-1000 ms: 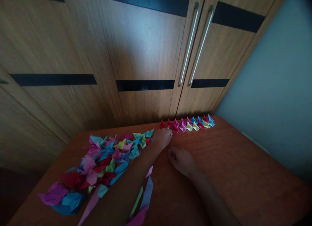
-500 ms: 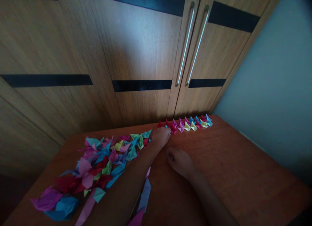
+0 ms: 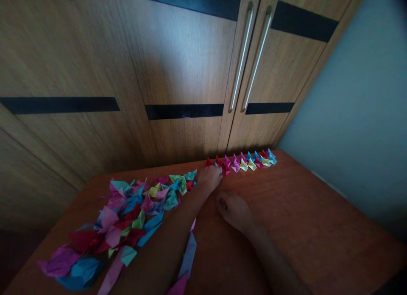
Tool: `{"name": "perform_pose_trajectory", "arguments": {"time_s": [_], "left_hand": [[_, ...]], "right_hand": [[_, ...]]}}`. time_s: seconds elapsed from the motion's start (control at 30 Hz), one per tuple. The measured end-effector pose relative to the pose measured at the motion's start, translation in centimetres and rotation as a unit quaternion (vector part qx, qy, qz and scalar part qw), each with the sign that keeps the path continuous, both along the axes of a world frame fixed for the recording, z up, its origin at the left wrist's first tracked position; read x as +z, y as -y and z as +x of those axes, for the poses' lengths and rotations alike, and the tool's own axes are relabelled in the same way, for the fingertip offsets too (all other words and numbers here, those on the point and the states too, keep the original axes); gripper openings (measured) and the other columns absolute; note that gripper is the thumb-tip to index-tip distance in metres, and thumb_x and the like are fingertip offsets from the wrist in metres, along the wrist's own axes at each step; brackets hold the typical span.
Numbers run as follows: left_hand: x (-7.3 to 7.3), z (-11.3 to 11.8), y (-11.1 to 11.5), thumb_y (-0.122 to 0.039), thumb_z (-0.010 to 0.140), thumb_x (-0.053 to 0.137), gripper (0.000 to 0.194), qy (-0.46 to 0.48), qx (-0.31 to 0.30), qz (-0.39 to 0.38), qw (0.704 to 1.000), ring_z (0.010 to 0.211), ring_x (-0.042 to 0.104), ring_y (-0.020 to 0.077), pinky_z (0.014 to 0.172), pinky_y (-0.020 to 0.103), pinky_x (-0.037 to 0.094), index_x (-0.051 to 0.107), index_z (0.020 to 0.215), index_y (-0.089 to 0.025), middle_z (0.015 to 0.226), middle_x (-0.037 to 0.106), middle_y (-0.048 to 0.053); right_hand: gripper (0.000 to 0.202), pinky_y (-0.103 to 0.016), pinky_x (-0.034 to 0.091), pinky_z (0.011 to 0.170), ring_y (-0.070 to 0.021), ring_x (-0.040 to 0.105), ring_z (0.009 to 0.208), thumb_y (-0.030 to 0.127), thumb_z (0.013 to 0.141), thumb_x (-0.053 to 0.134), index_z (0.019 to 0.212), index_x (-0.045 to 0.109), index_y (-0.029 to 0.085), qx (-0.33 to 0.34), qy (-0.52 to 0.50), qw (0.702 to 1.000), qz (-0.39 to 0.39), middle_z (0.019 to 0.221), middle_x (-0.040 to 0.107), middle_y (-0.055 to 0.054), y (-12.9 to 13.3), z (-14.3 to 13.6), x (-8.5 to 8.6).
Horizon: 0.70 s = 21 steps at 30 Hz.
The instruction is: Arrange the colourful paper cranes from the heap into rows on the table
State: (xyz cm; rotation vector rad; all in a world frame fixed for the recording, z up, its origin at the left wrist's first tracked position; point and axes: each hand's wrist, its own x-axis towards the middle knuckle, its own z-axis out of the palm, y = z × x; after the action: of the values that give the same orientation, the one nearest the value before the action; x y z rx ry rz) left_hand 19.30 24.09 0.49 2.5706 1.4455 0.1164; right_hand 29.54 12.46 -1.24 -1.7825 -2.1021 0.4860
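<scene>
My left hand (image 3: 210, 178) reaches to the left end of two neat rows of small folded paper pieces (image 3: 243, 164) along the table's back edge. Its fingers are closed on a small blue paper piece (image 3: 217, 164), mostly hidden by the hand. A red folded piece (image 3: 226, 169) stands just right of the fingertips. Nearer to me, my right hand (image 3: 233, 210) rests on the table with its fingers curled in; whether anything is inside cannot be seen. A loose heap of colourful folded paper (image 3: 127, 223) lies left of my left forearm.
The reddish-brown table (image 3: 305, 214) stands against a wooden cabinet (image 3: 187, 138) with black strips and two metal handles (image 3: 258, 59). A pale wall (image 3: 356, 125) rises at the right. Long paper strips (image 3: 189, 252) lie between my forearms.
Almost nothing differs: the whole view has shifted very slightly, and both hands keep their places and poses.
</scene>
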Motion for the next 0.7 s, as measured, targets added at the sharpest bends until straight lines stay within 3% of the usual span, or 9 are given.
{"name": "perform_pose_trajectory", "arguments": {"time_s": [0.13, 0.27, 0.47, 0.57, 0.7], "left_hand": [[0.6, -0.2, 0.5, -0.032, 0.090, 0.055, 0.027, 0.012, 0.004, 0.009, 1.000, 0.096, 0.062, 0.0206, 0.082, 0.041, 0.052, 0.057, 0.113, -0.016, 0.113, 0.061, 0.008], [2.5, -1.4, 2.4, -0.027, 0.090, 0.052, 0.016, 0.041, 0.003, 0.032, 0.999, 0.095, 0.063, 0.0236, 0.082, 0.037, 0.048, 0.063, 0.098, -0.020, 0.099, 0.067, 0.009], [5.2, -6.7, 9.2, -0.025, 0.090, 0.046, 0.017, 0.072, -0.002, 0.055, 0.996, 0.085, 0.065, 0.0200, 0.074, 0.029, 0.047, 0.063, 0.093, -0.022, 0.091, 0.069, 0.005], [5.1, -10.2, 13.1, -0.022, 0.088, 0.047, 0.017, 0.125, -0.004, 0.035, 0.992, 0.080, 0.065, 0.0179, 0.069, 0.026, 0.048, 0.063, 0.090, -0.024, 0.086, 0.068, 0.002], [4.2, -14.1, 16.9, -0.021, 0.090, 0.043, 0.023, 0.207, 0.041, 0.012, 0.977, 0.081, 0.067, 0.0165, 0.072, 0.026, 0.050, 0.063, 0.097, -0.028, 0.090, 0.071, 0.000]], "right_hand": [[0.012, -0.022, 0.035, 0.065, -0.0136, 0.058, 0.076, 0.017, 0.084, 0.048, 0.086, 0.059, 0.022, -0.021, -0.020, 1.000, 0.003, 0.083, 0.065, -0.001, -0.6, 0.5, -0.6], [0.013, -0.023, 0.037, 0.066, -0.0156, 0.062, 0.076, 0.024, 0.089, 0.046, 0.091, 0.058, 0.020, -0.109, -0.029, 0.993, 0.020, 0.083, 0.067, -0.002, -1.9, 1.7, -1.6], [0.034, -0.028, 0.038, 0.066, -0.0229, 0.065, 0.081, 0.038, 0.092, 0.044, 0.119, 0.048, 0.019, -0.211, 0.040, 0.976, 0.033, 0.093, 0.068, -0.008, -4.6, 2.4, -1.9], [0.041, -0.030, 0.039, 0.066, -0.0248, 0.065, 0.084, 0.041, 0.092, 0.042, 0.127, 0.041, 0.020, -0.216, 0.070, 0.973, 0.040, 0.105, 0.065, -0.010, -6.1, 2.1, -1.6], [0.035, -0.030, 0.040, 0.068, -0.0240, 0.064, 0.088, 0.039, 0.093, 0.041, 0.123, 0.044, 0.022, -0.204, 0.094, 0.973, 0.054, 0.110, 0.062, -0.011, -7.6, 1.8, -1.4]]}}
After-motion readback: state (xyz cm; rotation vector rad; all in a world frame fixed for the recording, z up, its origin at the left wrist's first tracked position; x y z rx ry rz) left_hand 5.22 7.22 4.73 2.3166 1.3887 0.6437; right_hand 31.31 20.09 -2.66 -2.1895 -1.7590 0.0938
